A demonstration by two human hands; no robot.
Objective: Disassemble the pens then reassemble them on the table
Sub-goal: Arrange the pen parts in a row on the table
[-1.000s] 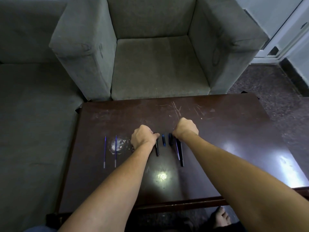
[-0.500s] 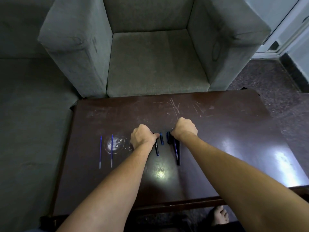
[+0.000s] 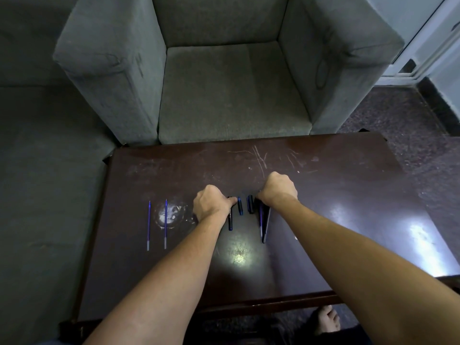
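Dark brown table [image 3: 348,195], pen parts in a row at its middle, two blue refills [image 3: 165,224] lying at the left, left hand [image 3: 211,204] curled, thumb at the far end of the black barrel [image 3: 230,220], right hand [image 3: 277,189] curled over the far ends of two long pieces [image 3: 264,224], fingers of both tucked under, grip impossible to tell

Dim room; overhead glare spots on glossy table [image 3: 348,220]; wide-angle edge distortion; soft detail

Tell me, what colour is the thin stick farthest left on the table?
The stick is blue, clearest in the head view.
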